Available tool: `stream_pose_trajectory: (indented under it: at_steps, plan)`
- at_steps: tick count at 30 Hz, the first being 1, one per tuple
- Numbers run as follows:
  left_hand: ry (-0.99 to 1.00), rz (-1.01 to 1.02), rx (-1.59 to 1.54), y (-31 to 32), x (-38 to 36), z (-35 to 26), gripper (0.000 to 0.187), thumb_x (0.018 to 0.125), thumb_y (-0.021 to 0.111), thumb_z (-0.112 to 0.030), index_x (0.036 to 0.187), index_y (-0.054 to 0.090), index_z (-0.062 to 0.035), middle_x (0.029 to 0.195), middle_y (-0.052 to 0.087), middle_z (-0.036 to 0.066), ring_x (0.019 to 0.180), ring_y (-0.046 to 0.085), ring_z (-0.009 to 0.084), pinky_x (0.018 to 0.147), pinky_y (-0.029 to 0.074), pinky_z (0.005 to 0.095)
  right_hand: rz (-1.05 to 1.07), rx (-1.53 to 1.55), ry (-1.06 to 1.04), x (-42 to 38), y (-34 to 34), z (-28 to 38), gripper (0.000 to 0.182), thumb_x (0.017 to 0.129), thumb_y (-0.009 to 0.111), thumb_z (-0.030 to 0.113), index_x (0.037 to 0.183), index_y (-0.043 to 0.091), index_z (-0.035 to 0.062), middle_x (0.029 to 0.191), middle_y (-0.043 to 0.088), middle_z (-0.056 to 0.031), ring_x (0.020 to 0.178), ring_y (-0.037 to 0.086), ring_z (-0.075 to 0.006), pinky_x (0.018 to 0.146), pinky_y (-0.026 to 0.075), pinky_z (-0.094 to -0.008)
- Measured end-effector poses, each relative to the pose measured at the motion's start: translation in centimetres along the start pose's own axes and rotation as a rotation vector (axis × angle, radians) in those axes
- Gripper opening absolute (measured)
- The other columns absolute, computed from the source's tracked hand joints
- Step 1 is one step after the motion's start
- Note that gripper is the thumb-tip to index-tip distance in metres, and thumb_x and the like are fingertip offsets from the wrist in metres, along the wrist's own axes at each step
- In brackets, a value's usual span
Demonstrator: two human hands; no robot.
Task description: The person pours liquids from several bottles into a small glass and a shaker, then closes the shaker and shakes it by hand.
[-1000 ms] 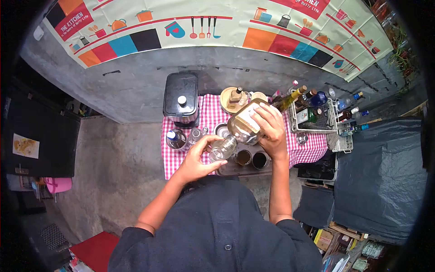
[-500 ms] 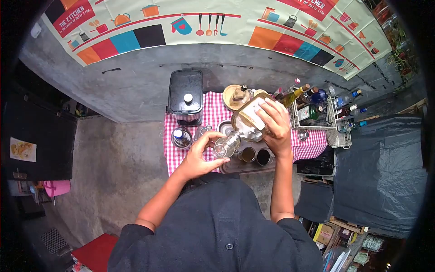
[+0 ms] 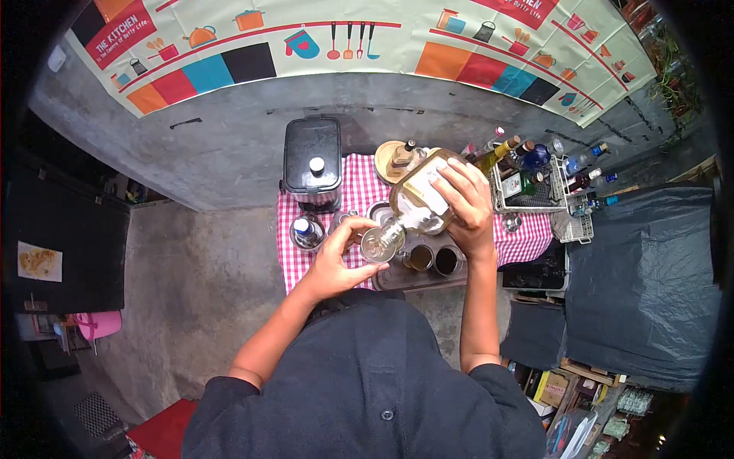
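My left hand (image 3: 342, 260) is wrapped round a clear glass (image 3: 378, 245), thumb on the near side and fingers on the far side. My right hand (image 3: 468, 205) grips a large bottle (image 3: 420, 196) with a pale label, tilted so that its neck points down to the left. The bottle's mouth is at the glass rim. Whether liquid is flowing is too small to tell. Just below the bottle, a glass of brown liquid (image 3: 420, 258) and a glass of dark liquid (image 3: 448, 261) stand on a tray (image 3: 428, 281).
A black lidded container (image 3: 312, 153) stands at the table's back left, with a blue-capped bottle (image 3: 305, 232) in front of it. Behind my right hand are a round wooden board (image 3: 388, 161) and a white basket (image 3: 533, 201) of bottles. A checked cloth (image 3: 288, 264) covers the table.
The bottle and my right hand have shifted very slightly, with the neck still at the glass. My left hand holds the glass in nearly the same place. The camera view has moved a little.
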State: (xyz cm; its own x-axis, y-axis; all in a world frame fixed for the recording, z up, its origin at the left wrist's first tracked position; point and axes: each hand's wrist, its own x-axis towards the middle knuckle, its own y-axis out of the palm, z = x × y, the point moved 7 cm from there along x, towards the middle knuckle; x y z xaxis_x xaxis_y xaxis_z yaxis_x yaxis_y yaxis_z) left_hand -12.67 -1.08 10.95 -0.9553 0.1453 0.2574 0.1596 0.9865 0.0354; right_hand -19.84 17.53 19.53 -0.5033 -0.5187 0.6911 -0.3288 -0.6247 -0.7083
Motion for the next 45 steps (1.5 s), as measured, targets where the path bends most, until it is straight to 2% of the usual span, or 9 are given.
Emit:
stream_pose_trajectory:
  at_steps: [16, 18, 24, 31, 33, 35, 37, 42, 45]
  plan:
    - [0.001, -0.010, -0.053, 0.9, 0.1, 0.2, 0.059, 0.071, 0.080, -0.001, 0.122, 0.050, -0.0044, 0.117, 0.058, 0.007, 0.113, 0.058, 0.0162, 0.099, 0.045, 0.0335, 0.004, -0.008, -0.033, 0.0, -0.8, -0.5, 0.040, 0.067, 0.067, 0.003, 0.106, 0.069, 0.0090, 0.114, 0.065, -0.0081, 0.116, 0.058, -0.0295, 0.100, 0.042, -0.0469]
    - [-0.011, 0.044, -0.042, 1.2, 0.1, 0.5, 0.063, 0.072, 0.078, 0.004, 0.125, 0.045, -0.0037, 0.124, 0.051, 0.008, 0.120, 0.052, 0.0159, 0.103, 0.041, 0.0319, 0.007, -0.010, -0.035, 0.0, -0.8, -0.7, 0.040, 0.067, 0.068, 0.004, 0.106, 0.069, 0.0091, 0.115, 0.065, -0.0080, 0.116, 0.058, -0.0295, 0.100, 0.042, -0.0469]
    - [-0.029, 0.035, -0.050, 1.6, 0.2, 0.4, 0.063, 0.072, 0.078, 0.003, 0.126, 0.045, -0.0040, 0.124, 0.051, 0.007, 0.120, 0.052, 0.0161, 0.103, 0.041, 0.0323, 0.004, -0.003, -0.034, -0.1, -0.8, -1.0, 0.040, 0.068, 0.068, 0.004, 0.107, 0.069, 0.0093, 0.115, 0.065, -0.0082, 0.115, 0.058, -0.0292, 0.100, 0.042, -0.0465]
    - [-0.038, 0.022, -0.057, 1.4, -0.2, 0.1, 0.063, 0.072, 0.078, 0.004, 0.126, 0.045, -0.0038, 0.125, 0.051, 0.007, 0.121, 0.051, 0.0164, 0.105, 0.040, 0.0327, 0.065, 0.174, 0.053, -1.4, 0.8, -0.9, 0.052, 0.059, 0.076, 0.004, 0.110, 0.067, 0.0052, 0.113, 0.066, -0.0102, 0.111, 0.060, -0.0308, 0.096, 0.045, -0.0440]
    - [-0.017, 0.019, -0.056, 1.1, -0.5, -0.2, 0.064, 0.072, 0.078, 0.004, 0.126, 0.045, -0.0036, 0.125, 0.051, 0.007, 0.121, 0.052, 0.0164, 0.106, 0.040, 0.0326, 0.073, 0.283, 0.154, -2.6, 2.0, -1.2, 0.053, 0.058, 0.077, 0.006, 0.110, 0.066, 0.0039, 0.112, 0.067, -0.0119, 0.107, 0.062, -0.0314, 0.094, 0.046, -0.0421]
    - [-0.040, -0.004, -0.066, 0.5, -1.1, 0.0, 0.064, 0.071, 0.078, 0.005, 0.125, 0.045, -0.0036, 0.124, 0.051, 0.007, 0.120, 0.052, 0.0167, 0.105, 0.040, 0.0327, 0.066, 0.311, 0.170, -4.1, 3.0, -0.7, 0.055, 0.057, 0.079, 0.009, 0.110, 0.066, 0.0022, 0.111, 0.068, -0.0136, 0.104, 0.064, -0.0316, 0.092, 0.046, -0.0393]
    - [-0.067, -0.020, -0.077, -0.2, -2.0, 0.4, 0.063, 0.071, 0.078, 0.006, 0.125, 0.045, -0.0036, 0.124, 0.052, 0.007, 0.120, 0.053, 0.0169, 0.105, 0.041, 0.0327, 0.082, 0.412, 0.303, -5.7, 4.1, -0.2, 0.055, 0.057, 0.080, 0.011, 0.110, 0.066, 0.0020, 0.110, 0.068, -0.0141, 0.104, 0.064, -0.0308, 0.090, 0.046, -0.0376]
    - [-0.163, -0.156, -0.110, -3.7, -5.0, 2.1, 0.061, 0.072, 0.077, 0.006, 0.123, 0.045, -0.0030, 0.121, 0.053, 0.010, 0.117, 0.054, 0.0186, 0.102, 0.044, 0.0337, 0.138, 0.743, 0.694, -12.0, 8.6, 2.2, 0.052, 0.064, 0.076, 0.002, 0.114, 0.066, 0.0019, 0.113, 0.068, -0.0130, 0.110, 0.063, -0.0261, 0.097, 0.044, -0.0369]
    - [-0.211, -0.202, -0.100, -6.0, -6.9, 2.9, 0.060, 0.072, 0.076, 0.007, 0.123, 0.045, -0.0020, 0.121, 0.054, 0.010, 0.118, 0.054, 0.0184, 0.102, 0.043, 0.0336, 0.117, 0.877, 0.804, -15.4, 11.9, 4.3, 0.051, 0.065, 0.071, -0.005, 0.115, 0.064, 0.0003, 0.118, 0.065, -0.0119, 0.110, 0.062, -0.0233, 0.097, 0.046, -0.0336]
